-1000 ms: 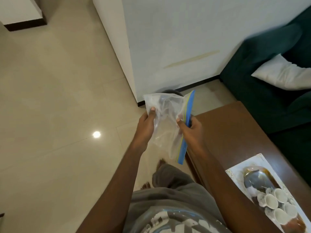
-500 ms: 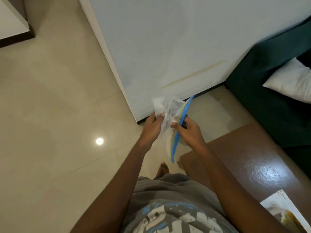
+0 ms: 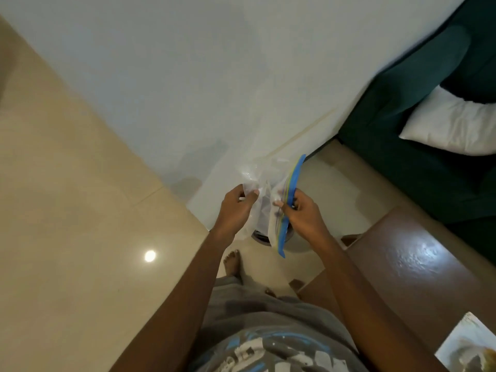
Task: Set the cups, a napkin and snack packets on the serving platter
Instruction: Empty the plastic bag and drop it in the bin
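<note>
plastic zip bag (image 3: 264, 210), clear with a blue seal strip, held upright between both hands in front of a white wall; left hand (image 3: 234, 208) pinching the crumpled left edge between thumb and curled fingers; right hand (image 3: 304, 212) pinching the blue-strip side likewise; contents of the bag not discernible through the wrinkled film; serving platter (image 3: 456, 342) well apart, on the brown table (image 3: 402, 264) at lower right, only a corner visible, something golden-brown on it, too blurred to name; round grey container (image 3: 295, 244) on the floor below the bag, inside hidden.
</note>
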